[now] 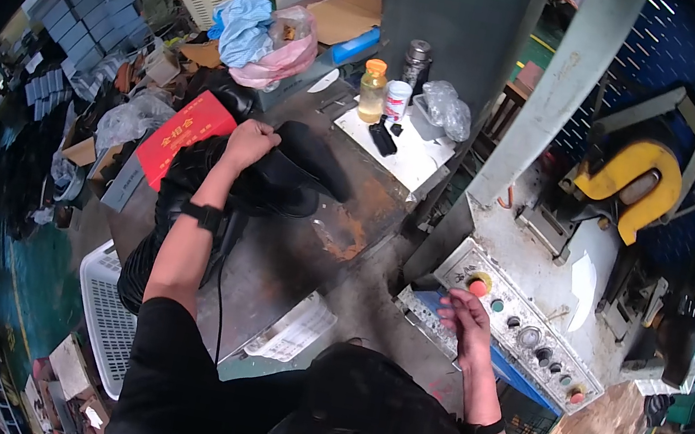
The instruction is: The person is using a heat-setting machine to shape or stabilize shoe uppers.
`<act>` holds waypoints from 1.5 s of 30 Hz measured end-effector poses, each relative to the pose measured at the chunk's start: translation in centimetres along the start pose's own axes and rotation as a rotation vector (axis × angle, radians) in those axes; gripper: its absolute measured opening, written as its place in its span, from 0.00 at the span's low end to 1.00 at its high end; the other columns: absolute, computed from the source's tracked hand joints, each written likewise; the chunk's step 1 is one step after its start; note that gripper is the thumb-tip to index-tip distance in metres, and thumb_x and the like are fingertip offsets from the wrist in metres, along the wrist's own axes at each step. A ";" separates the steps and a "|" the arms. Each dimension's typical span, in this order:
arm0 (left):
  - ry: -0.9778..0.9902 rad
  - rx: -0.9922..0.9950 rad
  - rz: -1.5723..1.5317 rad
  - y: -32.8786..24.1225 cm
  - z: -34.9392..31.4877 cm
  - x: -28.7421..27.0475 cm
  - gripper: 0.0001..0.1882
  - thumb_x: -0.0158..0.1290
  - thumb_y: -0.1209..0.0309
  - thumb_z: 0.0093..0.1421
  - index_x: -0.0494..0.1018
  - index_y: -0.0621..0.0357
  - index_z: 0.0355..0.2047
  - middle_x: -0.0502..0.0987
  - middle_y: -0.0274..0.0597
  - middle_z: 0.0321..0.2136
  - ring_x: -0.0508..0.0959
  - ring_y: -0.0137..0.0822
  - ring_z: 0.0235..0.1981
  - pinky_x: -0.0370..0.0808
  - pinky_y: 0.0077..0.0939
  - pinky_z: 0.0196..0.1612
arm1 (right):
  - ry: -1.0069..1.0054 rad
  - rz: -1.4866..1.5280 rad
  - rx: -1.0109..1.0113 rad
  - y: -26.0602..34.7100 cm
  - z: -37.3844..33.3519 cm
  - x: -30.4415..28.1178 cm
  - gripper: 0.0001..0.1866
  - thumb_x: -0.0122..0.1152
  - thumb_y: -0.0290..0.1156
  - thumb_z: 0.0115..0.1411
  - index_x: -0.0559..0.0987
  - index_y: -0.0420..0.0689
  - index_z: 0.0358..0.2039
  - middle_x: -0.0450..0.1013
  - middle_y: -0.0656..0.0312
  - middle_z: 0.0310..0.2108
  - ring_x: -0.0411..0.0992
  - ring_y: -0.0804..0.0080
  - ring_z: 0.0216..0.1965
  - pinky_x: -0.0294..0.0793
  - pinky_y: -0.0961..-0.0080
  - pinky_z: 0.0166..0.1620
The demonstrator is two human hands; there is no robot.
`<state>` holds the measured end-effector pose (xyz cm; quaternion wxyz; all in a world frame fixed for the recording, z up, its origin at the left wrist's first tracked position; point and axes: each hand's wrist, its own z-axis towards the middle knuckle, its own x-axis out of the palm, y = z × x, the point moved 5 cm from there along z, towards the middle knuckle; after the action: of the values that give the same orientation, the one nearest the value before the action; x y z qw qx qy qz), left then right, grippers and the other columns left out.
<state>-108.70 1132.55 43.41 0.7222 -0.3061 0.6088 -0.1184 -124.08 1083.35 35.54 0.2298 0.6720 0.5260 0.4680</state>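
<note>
Black shoes (317,165) lie toward the tabletop's far edge; the left hand (253,146) curls against them, though I cannot tell whether it grasps. The right hand (466,320), loose and empty, hovers beside the control panel's (506,312) red button (478,288): a stray brush could press it. Bare tabletop (343,233) opens toward the right edge.

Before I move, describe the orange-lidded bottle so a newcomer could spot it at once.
Start at the dark worktable by the left hand, then go to the white board at its far right corner. The bottle stands on it, left of a white container and nearer than a dark flask; its orange lid and see-through yellowish body set it apart from both.
</note>
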 end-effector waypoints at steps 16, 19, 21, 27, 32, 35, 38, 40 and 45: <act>0.530 0.911 -0.589 -30.0 -22.5 16.7 0.11 0.49 0.66 0.61 0.73 0.62 0.32 0.76 0.36 0.31 0.74 0.29 0.33 0.72 0.24 0.38 | 0.217 -1.240 -0.517 8.6 -12.8 0.2 0.13 0.59 0.37 0.55 0.75 0.41 0.35 0.72 0.49 0.27 0.71 0.49 0.31 0.69 0.64 0.32; 1.334 0.577 -0.734 -31.9 -27.4 22.5 0.15 0.48 0.63 0.63 0.73 0.60 0.44 0.75 0.35 0.41 0.70 0.27 0.45 0.64 0.23 0.51 | 0.279 -1.127 -0.413 10.0 -16.3 -4.8 0.13 0.60 0.35 0.57 0.75 0.40 0.38 0.71 0.50 0.26 0.71 0.68 0.29 0.69 0.71 0.33; 1.699 0.429 -0.583 -32.1 -30.3 25.1 0.15 0.50 0.63 0.62 0.75 0.62 0.41 0.75 0.31 0.37 0.70 0.22 0.41 0.65 0.19 0.47 | 0.276 -1.010 -0.410 10.3 -18.6 -8.4 0.13 0.60 0.33 0.58 0.75 0.39 0.40 0.72 0.58 0.27 0.65 0.85 0.32 0.68 0.79 0.36; 1.797 0.705 -0.592 -43.2 -33.3 25.5 0.12 0.56 0.74 0.56 0.73 0.64 0.41 0.75 0.28 0.34 0.71 0.18 0.35 0.68 0.15 0.41 | 0.107 -0.650 -0.306 11.4 -23.9 -19.1 0.13 0.61 0.30 0.57 0.75 0.37 0.39 0.73 0.68 0.33 0.66 0.84 0.39 0.67 0.81 0.43; 1.489 0.670 -0.840 -57.6 -33.9 23.7 0.17 0.49 0.77 0.59 0.69 0.63 0.49 0.75 0.37 0.43 0.72 0.27 0.45 0.68 0.21 0.50 | -0.332 -0.376 -0.600 18.5 -27.3 -27.5 0.06 0.61 0.29 0.56 0.75 0.40 0.31 0.68 0.72 0.28 0.64 0.88 0.32 0.65 0.87 0.36; 1.183 0.989 -1.037 -66.0 -33.6 22.1 0.20 0.45 0.63 0.64 0.68 0.63 0.52 0.72 0.40 0.48 0.68 0.30 0.52 0.62 0.26 0.55 | -0.526 -0.140 -0.907 26.0 -28.3 -30.5 0.07 0.60 0.30 0.57 0.76 0.40 0.33 0.71 0.72 0.28 0.66 0.87 0.31 0.67 0.86 0.37; 0.938 1.086 -1.115 -73.0 -33.0 22.9 0.27 0.38 0.52 0.66 0.67 0.63 0.53 0.70 0.42 0.51 0.68 0.33 0.53 0.60 0.25 0.58 | -0.578 0.049 -1.026 32.5 -26.9 -33.2 0.06 0.60 0.30 0.58 0.77 0.41 0.32 0.73 0.71 0.27 0.68 0.87 0.28 0.68 0.87 0.34; 0.945 0.957 -1.134 -75.7 -31.6 25.3 0.28 0.36 0.51 0.66 0.67 0.62 0.53 0.70 0.42 0.51 0.68 0.34 0.53 0.61 0.26 0.58 | -0.443 0.202 -0.994 34.0 -23.6 -35.7 0.06 0.60 0.31 0.58 0.78 0.41 0.31 0.73 0.70 0.25 0.68 0.86 0.24 0.68 0.88 0.28; 1.080 0.513 -1.124 -75.8 -30.4 30.2 0.29 0.35 0.49 0.66 0.69 0.60 0.52 0.73 0.43 0.48 0.71 0.32 0.50 0.65 0.25 0.55 | -0.492 0.425 -0.830 31.0 -17.6 -38.3 0.08 0.60 0.31 0.58 0.77 0.39 0.30 0.73 0.66 0.23 0.68 0.82 0.21 0.68 0.87 0.26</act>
<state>-115.36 1047.56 61.32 0.2101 -0.2914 0.5824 -0.7292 -124.50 1034.19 53.60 0.4933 0.7063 0.0792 0.5016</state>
